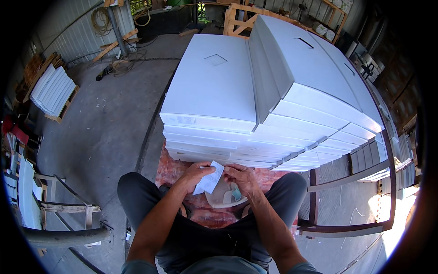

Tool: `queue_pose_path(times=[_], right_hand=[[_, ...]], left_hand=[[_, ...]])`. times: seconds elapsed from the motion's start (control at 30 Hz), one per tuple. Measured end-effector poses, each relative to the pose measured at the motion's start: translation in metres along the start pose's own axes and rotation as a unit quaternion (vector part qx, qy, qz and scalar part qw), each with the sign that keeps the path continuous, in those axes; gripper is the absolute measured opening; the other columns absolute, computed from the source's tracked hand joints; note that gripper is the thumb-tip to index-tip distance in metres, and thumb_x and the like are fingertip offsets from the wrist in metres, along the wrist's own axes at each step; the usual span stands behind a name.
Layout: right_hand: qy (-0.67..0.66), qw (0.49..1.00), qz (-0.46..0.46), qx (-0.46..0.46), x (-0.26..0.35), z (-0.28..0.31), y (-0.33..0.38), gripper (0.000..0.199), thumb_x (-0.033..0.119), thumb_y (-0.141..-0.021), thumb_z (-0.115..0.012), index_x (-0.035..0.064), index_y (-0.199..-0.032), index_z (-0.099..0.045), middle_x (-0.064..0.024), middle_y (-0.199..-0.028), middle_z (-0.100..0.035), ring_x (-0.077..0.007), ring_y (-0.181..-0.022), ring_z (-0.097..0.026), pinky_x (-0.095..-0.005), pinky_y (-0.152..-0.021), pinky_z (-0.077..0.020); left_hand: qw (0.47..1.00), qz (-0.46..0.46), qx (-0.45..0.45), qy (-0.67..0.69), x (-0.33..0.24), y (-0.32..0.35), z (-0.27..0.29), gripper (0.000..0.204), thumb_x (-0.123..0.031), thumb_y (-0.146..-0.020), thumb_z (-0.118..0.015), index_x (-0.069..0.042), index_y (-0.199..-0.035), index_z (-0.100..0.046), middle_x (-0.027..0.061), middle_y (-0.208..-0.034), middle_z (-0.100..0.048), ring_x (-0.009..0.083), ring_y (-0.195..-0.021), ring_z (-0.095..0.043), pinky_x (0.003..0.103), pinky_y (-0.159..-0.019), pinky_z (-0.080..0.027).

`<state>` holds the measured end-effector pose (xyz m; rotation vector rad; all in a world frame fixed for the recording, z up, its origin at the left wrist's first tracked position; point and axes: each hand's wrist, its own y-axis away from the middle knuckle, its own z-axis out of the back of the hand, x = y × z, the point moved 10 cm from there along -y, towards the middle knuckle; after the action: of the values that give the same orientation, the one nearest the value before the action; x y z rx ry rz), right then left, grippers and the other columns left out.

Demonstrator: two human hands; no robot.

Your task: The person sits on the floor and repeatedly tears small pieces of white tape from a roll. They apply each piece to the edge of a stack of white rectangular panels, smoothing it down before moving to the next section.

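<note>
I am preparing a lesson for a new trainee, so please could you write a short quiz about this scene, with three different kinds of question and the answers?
1. Open question: What does the person's left hand hold?

2. True or false: The right-hand column of white boxes is lower than the left-hand column.

3. Fill in the gap: The round coil on the corrugated wall is in the upper ____ part of the picture.

Key:
1. A piece of white paper.
2. False; it rises higher.
3. left
</note>
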<state>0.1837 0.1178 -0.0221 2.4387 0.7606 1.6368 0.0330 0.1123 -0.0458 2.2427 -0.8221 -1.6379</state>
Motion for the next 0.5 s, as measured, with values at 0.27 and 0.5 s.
queue_pose_path(times=[0.27, 0.5], right_hand=[[0.007, 1.0, 0.008, 0.007, 0.0002, -0.0005, -0.0004, 0.025, 0.023, -0.088, -0.072, 0.0019, -0.101, -0.071, -0.0043, -0.085, -0.069, -0.0123, -0.072, -0.062, -0.0258, -0.064, -0.0477], [-0.006, 1.0, 0.004, 0.008, 0.0005, -0.0016, 0.0003, 0.025, 0.023, -0.089, -0.072, 0.0015, -0.101, -0.071, -0.0046, -0.086, -0.069, -0.0126, -0.072, -0.062, -0.026, -0.065, -0.048]], left_hand=[[1.0, -0.002, 0.001, -0.018, -0.001, -0.0003, -0.0002, 0.03, -0.019, -0.089, -0.069, -0.001, -0.113, -0.065, 0.0065, -0.098, -0.068, 0.0139, -0.081, -0.065, 0.029, -0.07, -0.052], [1.0, -0.001, 0.002, -0.017, 0.0004, -0.0008, 0.0002, 0.031, -0.019, -0.089, -0.069, -0.001, -0.114, -0.065, 0.0061, -0.098, -0.068, 0.0134, -0.082, -0.065, 0.029, -0.071, -0.052]])
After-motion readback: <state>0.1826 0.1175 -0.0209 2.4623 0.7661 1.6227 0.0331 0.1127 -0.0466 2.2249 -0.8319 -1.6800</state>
